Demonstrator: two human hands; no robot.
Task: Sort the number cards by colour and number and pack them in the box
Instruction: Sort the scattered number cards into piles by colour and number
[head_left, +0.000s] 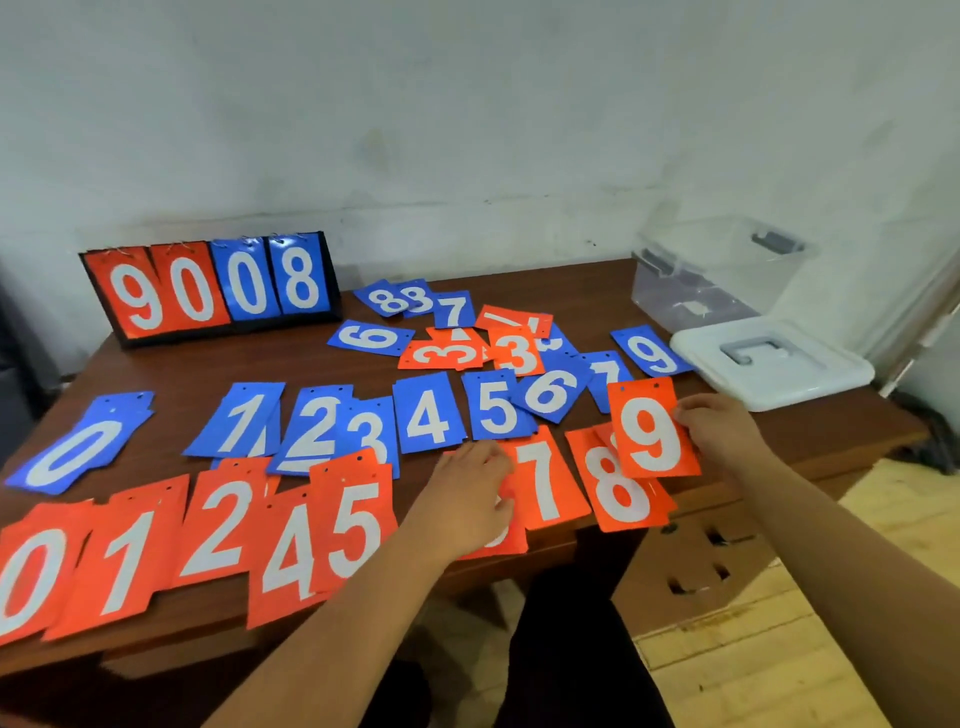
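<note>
One scoreboard (208, 288), one box (670, 291), one lid (810, 379); cards (428, 413) overlapping, uncountable.

Soft, even, dim light; faint shadows; wide-angle bending and blur at edges.

Plain room: wooden desk (171, 369), stained white wall (467, 104).

The right hand (719, 431) pinches an orange 9 card (652, 431) above the orange 8 card (621, 488). The left hand (467, 499) rests flat on an orange card beside the orange 7 card (545, 478) on the wooden surface (171, 364).
</note>
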